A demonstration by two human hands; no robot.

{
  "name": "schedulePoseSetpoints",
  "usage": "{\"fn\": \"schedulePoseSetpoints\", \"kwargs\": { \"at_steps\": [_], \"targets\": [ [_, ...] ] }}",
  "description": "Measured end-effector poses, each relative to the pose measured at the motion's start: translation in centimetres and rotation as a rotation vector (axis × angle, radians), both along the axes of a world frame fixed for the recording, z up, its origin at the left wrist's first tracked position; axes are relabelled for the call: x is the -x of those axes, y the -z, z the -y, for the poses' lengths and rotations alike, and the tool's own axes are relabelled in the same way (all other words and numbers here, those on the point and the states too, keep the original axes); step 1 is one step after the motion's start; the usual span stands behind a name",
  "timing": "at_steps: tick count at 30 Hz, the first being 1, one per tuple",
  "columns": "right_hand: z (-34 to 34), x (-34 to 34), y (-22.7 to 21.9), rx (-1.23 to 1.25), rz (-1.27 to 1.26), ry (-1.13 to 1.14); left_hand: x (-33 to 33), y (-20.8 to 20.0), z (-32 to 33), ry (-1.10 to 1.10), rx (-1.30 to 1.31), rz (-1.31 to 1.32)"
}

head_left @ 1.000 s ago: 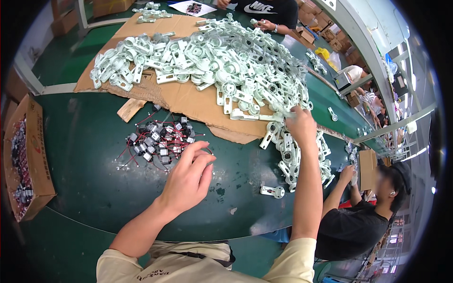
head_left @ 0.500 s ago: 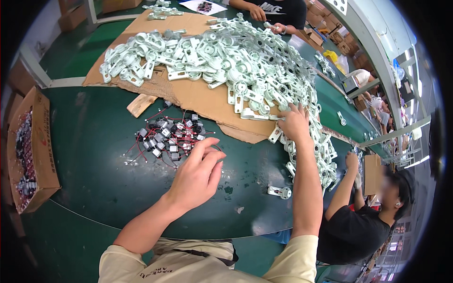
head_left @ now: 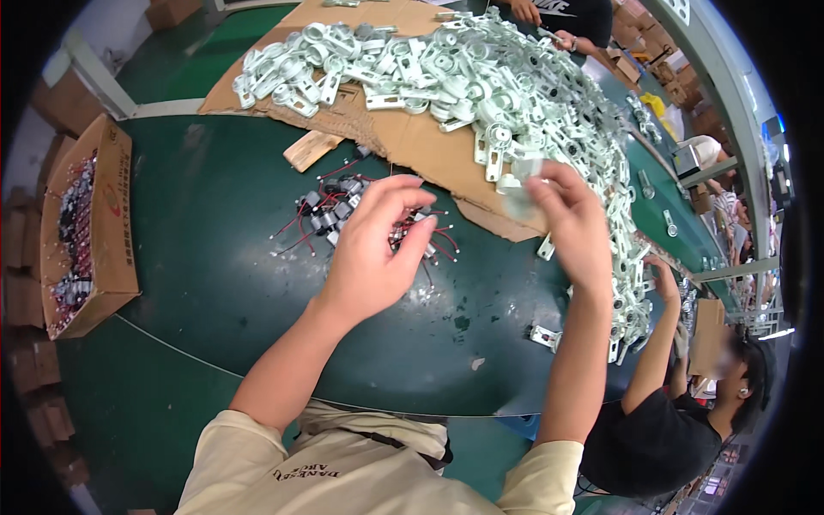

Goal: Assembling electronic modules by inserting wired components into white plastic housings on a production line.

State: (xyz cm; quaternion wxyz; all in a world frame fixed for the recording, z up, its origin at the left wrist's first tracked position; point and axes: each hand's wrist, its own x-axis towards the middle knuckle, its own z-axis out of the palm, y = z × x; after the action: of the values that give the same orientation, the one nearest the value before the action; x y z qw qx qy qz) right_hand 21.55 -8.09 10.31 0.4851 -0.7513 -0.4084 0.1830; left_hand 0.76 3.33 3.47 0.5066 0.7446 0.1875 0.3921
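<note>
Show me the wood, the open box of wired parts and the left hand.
Wood [head_left: 312, 151]: head view, middle of its top face.
Open box [head_left: 113, 236]: head view, its right side wall.
Left hand [head_left: 372, 249]: head view, back of the hand.

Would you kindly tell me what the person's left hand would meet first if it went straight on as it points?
Probably the cardboard, whose near edge lies just beyond the fingertips of the left hand; its height is unclear, so it might pass above.
</note>
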Motion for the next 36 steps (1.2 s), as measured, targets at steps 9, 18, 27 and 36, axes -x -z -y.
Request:
{"fn": "schedulePoseSetpoints", "kwargs": {
  "at_steps": [9,18,27,36],
  "targets": [
    [-0.7,6.2,5.2,0.133,0.012,0.091,-0.5,1.4,-1.9,0.09,0.63,-0.065],
    [0.8,7.7,8.6,0.08,0.135,-0.02,-1.3,4.2,-0.9,0.109,0.735,-0.163],
    [3.3,4.2,8.9,-0.483,-0.862,-0.097,-1.4,5.2,-0.4,0.033,0.432,-0.379],
    [3.3,5.7,7.8,-0.235,-0.785,0.085,-1.4,1.8,0.5,0.297,0.847,-0.22]
  ]
}}
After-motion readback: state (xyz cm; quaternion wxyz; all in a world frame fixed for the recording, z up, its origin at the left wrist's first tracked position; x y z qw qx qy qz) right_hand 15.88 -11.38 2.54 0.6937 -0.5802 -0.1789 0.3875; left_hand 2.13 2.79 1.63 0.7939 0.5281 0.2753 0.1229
